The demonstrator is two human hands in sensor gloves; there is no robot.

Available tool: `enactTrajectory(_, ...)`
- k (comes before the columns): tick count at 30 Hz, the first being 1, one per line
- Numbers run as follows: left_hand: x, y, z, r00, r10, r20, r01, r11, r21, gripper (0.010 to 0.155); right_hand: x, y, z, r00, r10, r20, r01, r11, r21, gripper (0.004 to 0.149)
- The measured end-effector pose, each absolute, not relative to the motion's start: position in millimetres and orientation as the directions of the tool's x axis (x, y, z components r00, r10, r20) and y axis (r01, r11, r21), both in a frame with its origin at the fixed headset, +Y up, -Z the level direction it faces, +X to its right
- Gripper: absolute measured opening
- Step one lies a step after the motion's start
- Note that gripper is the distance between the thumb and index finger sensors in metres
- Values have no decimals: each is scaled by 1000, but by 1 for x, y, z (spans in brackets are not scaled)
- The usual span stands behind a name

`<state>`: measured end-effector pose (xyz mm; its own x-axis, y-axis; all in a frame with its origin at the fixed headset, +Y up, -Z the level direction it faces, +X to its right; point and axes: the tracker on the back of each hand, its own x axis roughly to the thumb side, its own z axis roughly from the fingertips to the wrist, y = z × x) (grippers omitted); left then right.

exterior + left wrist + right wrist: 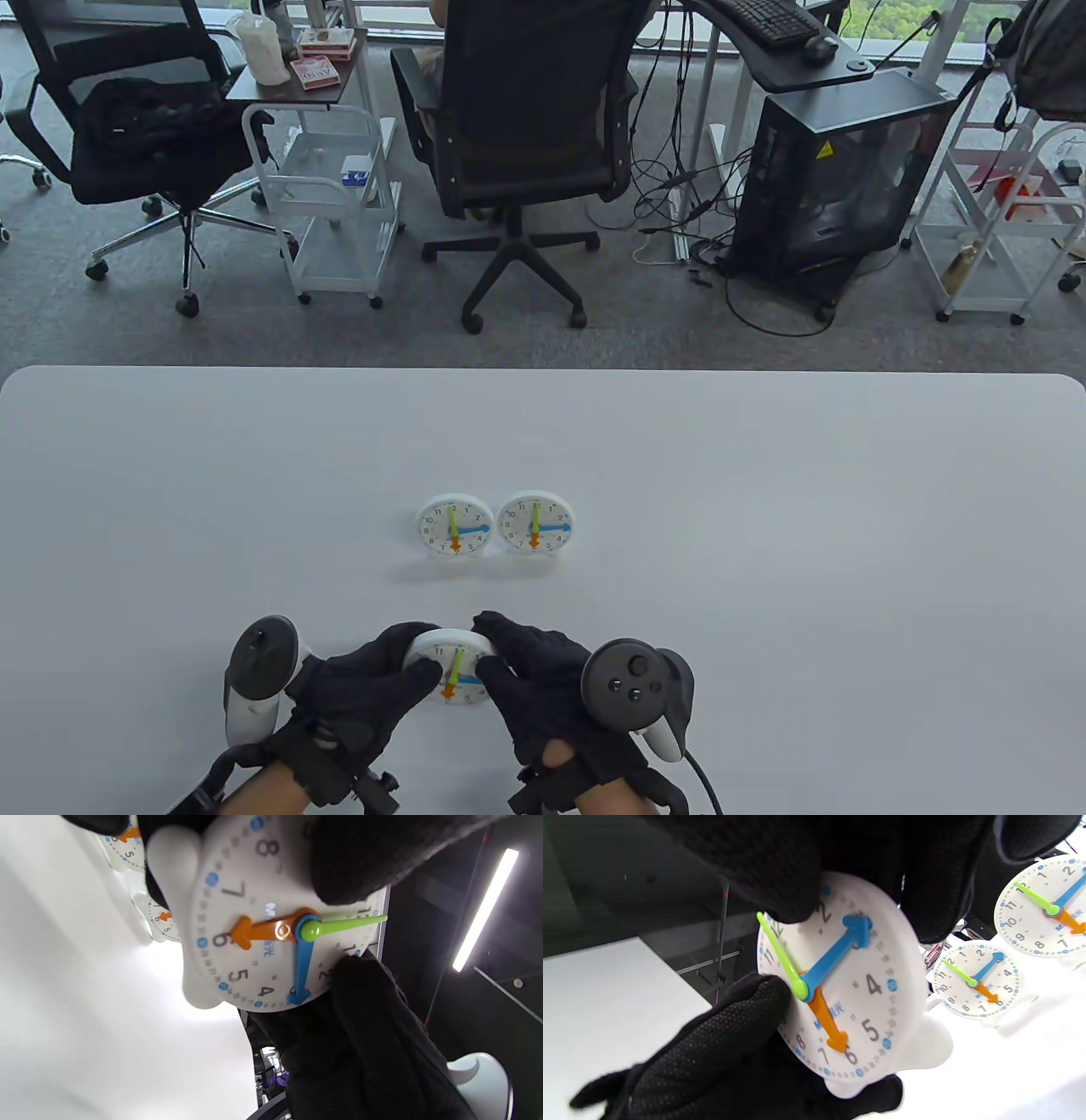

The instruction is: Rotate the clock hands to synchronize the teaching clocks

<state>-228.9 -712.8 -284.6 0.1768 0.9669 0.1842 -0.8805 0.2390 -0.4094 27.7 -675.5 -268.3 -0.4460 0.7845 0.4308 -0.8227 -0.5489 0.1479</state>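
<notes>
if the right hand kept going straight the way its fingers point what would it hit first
Probably the left hand: the right hand points left across the held white plastic teaching clock, which both hands grip. Depth is unclear in the table view, so this is hedged.

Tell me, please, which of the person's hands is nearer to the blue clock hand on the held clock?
Right. The right hand grips the held clock on the side where the blue hand points; the left hand holds the opposite edge.
</notes>
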Motion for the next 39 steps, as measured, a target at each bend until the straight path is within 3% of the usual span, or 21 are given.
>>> enactTrajectory(3, -227, -719, -287, 232, 958, 168, -838, 285, -465, 52, 31, -680, -274, -489, 758, 431, -791, -594, 146, 55)
enactTrajectory(7, -231, -723, -289, 343, 925, 164, -822, 381, -423, 72, 43, -691, -287, -606, 705, 368, -726, -680, 108, 53)
enactTrajectory(12, -241, -722, -294, 359, 922, 145, -845, 387, -368, 73, 71, -706, -308, -753, 612, 244, -628, -778, 15, 51)
enactTrajectory(15, -243, -723, -295, 360, 924, 129, -849, 381, -365, 72, 98, -714, -324, -748, 653, 118, -660, -751, -22, 50)
enactTrajectory(21, -237, -719, -292, 369, 916, 155, -830, 400, -387, 71, 135, -718, -357, -772, 635, 10, -630, -764, -139, 50)
enactTrajectory(24, -236, -718, -291, 376, 912, 164, -825, 410, -388, 71, 144, -721, -377, -721, 691, -40, -676, -716, -173, 49)
enactTrajectory(31, -241, -720, -294, 360, 923, 137, -841, 384, -380, 72, 142, -732, -415, -722, 686, -92, -670, -726, -159, 50)
enactTrajectory(39, -239, -721, -294, 365, 922, 132, -831, 387, -399, 72, 141, -739, -429, -699, 705, -119, -696, -709, -115, 52)
